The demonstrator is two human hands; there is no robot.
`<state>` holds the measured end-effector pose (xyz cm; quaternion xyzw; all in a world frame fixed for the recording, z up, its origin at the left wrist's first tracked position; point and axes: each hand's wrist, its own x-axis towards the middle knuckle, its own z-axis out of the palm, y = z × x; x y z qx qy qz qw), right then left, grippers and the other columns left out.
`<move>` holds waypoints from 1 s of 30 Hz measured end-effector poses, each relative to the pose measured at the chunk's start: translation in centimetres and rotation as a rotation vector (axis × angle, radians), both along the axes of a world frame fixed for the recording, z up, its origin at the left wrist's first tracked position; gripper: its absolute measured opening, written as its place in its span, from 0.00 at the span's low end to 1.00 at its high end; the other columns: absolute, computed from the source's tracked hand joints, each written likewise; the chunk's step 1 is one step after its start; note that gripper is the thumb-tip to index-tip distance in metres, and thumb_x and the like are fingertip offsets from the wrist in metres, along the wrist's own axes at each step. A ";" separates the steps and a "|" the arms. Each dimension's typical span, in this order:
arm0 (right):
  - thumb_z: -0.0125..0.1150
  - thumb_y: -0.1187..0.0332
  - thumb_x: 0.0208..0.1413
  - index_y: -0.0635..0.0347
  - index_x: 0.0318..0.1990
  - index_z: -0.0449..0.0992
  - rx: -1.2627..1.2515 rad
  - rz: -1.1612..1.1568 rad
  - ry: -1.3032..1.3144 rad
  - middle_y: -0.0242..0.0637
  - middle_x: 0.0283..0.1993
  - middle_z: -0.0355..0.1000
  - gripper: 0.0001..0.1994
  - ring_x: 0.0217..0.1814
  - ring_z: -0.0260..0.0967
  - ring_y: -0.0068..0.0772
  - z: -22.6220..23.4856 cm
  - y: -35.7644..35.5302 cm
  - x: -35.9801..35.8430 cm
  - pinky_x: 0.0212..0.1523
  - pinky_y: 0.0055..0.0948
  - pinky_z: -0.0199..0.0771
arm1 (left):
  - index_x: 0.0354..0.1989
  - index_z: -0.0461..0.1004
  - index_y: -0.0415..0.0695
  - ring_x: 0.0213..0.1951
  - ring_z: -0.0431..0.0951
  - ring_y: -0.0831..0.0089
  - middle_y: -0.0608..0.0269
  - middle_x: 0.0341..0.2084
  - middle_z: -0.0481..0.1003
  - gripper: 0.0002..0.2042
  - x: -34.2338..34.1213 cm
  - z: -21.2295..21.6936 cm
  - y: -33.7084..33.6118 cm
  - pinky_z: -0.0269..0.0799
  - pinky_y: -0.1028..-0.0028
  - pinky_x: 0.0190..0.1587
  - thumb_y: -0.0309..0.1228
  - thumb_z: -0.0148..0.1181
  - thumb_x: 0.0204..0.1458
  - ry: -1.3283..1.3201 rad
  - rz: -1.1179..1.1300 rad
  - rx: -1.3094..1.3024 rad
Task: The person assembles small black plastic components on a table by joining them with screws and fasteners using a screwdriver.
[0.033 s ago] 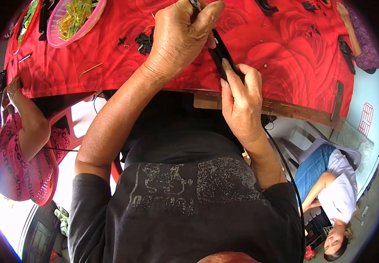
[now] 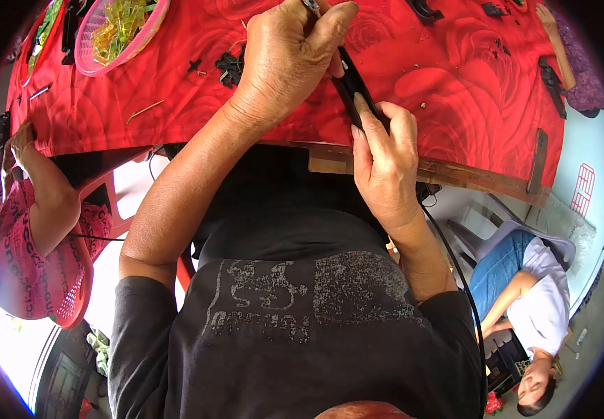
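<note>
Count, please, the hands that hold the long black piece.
2: the left hand grips the far part of the black piece, the right hand its near end. No other hand shows there.

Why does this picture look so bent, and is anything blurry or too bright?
Head view: fisheye curving bends the red tablecloth edges, with black corners; head view: the lower-left patch glares white; head view: left hand, right hand look reasonably sharp.
</note>
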<state>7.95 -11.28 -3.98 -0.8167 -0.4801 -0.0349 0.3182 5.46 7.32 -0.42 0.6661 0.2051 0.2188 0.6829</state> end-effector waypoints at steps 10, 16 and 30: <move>0.65 0.81 0.48 0.68 0.48 0.76 0.006 0.004 0.013 0.49 0.46 0.64 0.17 0.46 0.65 0.50 0.0 -0.1 0.0 0.46 0.42 0.71 | 0.28 0.66 0.39 0.16 0.70 0.82 0.67 0.17 0.68 0.12 0.1 0.5 0.0 0.67 0.77 0.18 0.30 0.54 0.65 0.049 -0.024 0.096; 0.65 0.82 0.47 0.69 0.47 0.76 -0.010 0.002 0.001 0.49 0.46 0.65 0.17 0.46 0.66 0.50 0.0 -0.1 0.0 0.47 0.42 0.71 | 0.29 0.66 0.38 0.16 0.69 0.82 0.68 0.17 0.67 0.12 0.1 -0.3 -0.1 0.67 0.76 0.18 0.29 0.53 0.65 -0.023 -0.044 0.137; 0.64 0.82 0.47 0.69 0.50 0.75 -0.024 0.010 0.010 0.50 0.46 0.64 0.19 0.46 0.65 0.51 -0.1 0.0 0.2 0.47 0.42 0.70 | 0.29 0.68 0.39 0.18 0.67 0.80 0.67 0.17 0.67 0.11 0.4 -2.3 -0.5 0.60 0.74 0.19 0.29 0.52 0.65 -0.146 0.076 0.258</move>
